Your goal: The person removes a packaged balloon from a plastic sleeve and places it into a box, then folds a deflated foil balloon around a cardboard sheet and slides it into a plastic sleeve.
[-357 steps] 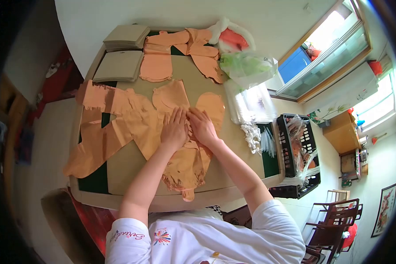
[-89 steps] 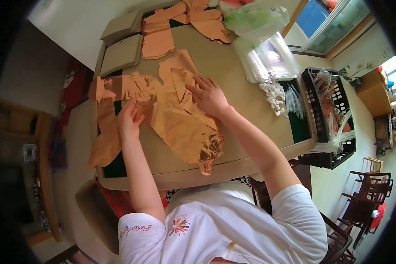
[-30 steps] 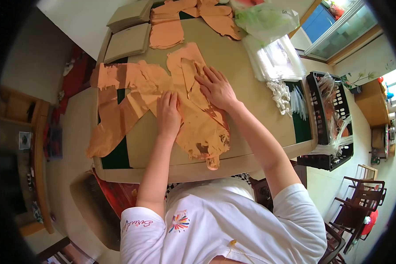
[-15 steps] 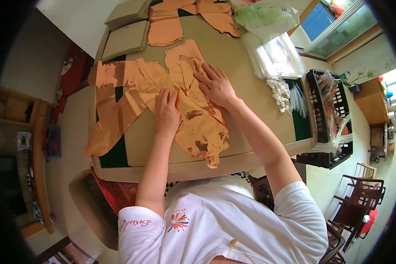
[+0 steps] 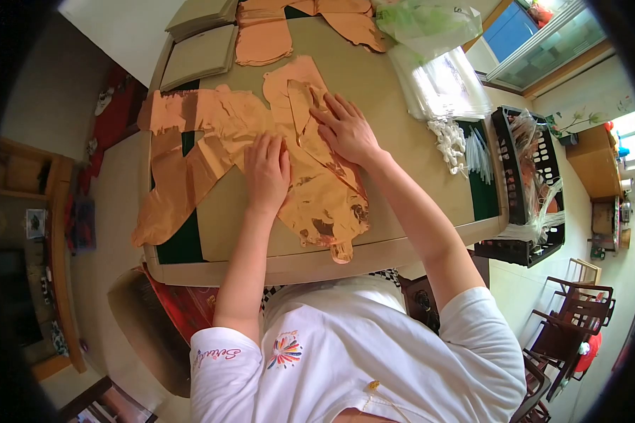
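A flat, uninflated orange-gold foil balloon (image 5: 324,201) lies in front of me on the table, wrinkled and partly folded, its tab pointing toward me. My left hand (image 5: 267,170) rests palm down on its left edge, fingers stretched out. On the folded upper part of the foil lies my right hand (image 5: 347,132), fingers spread and pressed lightly against it. More of the same foil (image 5: 183,158) spreads out to the left, with creases and a long arm reaching toward the table's front left corner.
Stacks of flat grey-brown sheets (image 5: 201,56) and other foil pieces (image 5: 263,41) lie at the back. To the right are clear plastic bags (image 5: 444,84), white ribbon-like bundles (image 5: 448,144) and thin white sticks (image 5: 478,156). A black crate (image 5: 518,169) stands beyond the table's right edge.
The folded foil under my right hand lies flatter, with fewer creases along its left side. Both hands stay nearly in place, and the whole view has shifted slightly.
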{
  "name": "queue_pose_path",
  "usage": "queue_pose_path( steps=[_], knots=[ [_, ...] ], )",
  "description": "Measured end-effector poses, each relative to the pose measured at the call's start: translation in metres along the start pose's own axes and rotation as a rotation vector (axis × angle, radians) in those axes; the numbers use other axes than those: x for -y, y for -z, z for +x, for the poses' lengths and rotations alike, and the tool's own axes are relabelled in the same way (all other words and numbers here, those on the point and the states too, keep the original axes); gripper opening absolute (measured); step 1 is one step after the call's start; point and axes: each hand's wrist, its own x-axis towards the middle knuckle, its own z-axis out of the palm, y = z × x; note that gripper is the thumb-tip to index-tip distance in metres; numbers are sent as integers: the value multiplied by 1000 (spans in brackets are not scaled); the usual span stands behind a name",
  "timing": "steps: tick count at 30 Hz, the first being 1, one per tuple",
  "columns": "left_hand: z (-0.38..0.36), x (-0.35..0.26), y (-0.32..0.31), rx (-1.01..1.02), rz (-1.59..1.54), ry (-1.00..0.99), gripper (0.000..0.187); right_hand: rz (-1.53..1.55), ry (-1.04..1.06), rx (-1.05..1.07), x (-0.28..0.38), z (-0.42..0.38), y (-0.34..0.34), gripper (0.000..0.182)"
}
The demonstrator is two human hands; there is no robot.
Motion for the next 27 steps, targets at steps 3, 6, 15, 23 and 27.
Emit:
queue_pose_path(
  steps=[3,6,15,23,27],
  knots=[
    [-5,-10,11,54,82,-67,30,12,-8,-2,1,-1,0,42],
    [-17,-20,16,237,40,-55,31,-4,-6,-10,0,1,-1,41],
    [-35,-13,7,-194,-198,164,33,-6,-16,27,2,1,2,42],
    [-5,38,53,-84,-1232,1042,39,-27,-12,21,2,1,1,42],
    [-2,30,68,-197,-1210,1090,42,-24,-18,26,3,1,2,42]
  ],
)
